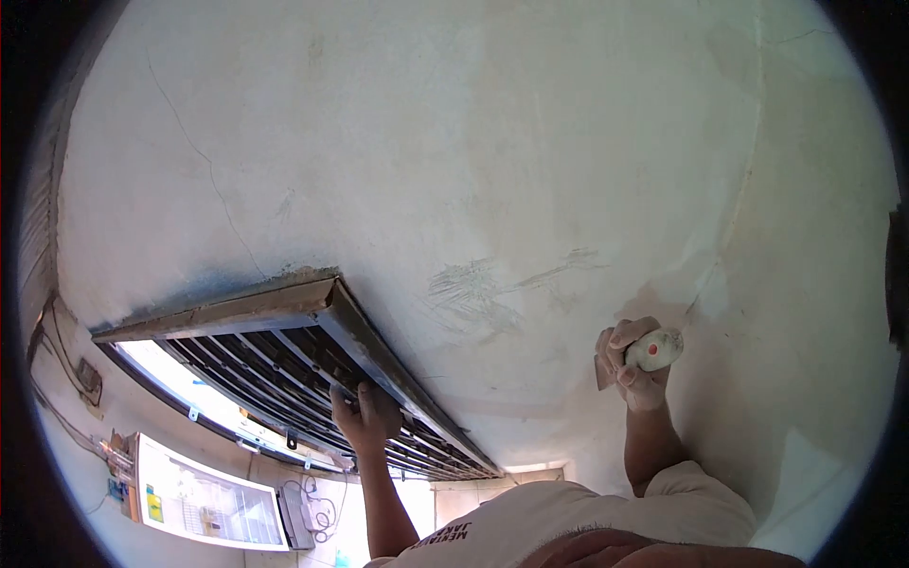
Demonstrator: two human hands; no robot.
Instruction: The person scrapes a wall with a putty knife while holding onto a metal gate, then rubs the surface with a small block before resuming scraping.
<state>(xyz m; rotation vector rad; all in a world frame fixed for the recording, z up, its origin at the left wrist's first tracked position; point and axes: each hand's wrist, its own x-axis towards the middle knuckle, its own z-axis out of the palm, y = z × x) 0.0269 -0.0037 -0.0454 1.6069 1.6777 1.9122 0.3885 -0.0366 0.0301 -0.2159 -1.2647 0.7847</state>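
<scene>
Left hand (362, 417) grips the dark metal window grille (284, 364); right hand (642, 389) clutches a white-handled scraper (657, 350), presumably mid-smoothing; the next stroke wants steadiness.

White glare beside the left hand (366, 414)

The window opening (177, 366) left of it burns out; the bars (284, 377) around it sink near-black. Soft, even light covers the wall (454, 151) above the right hand (641, 371). Fisheye distortion curves edges towards black corners (28, 33); both hands look fairly sharp.
</scene>
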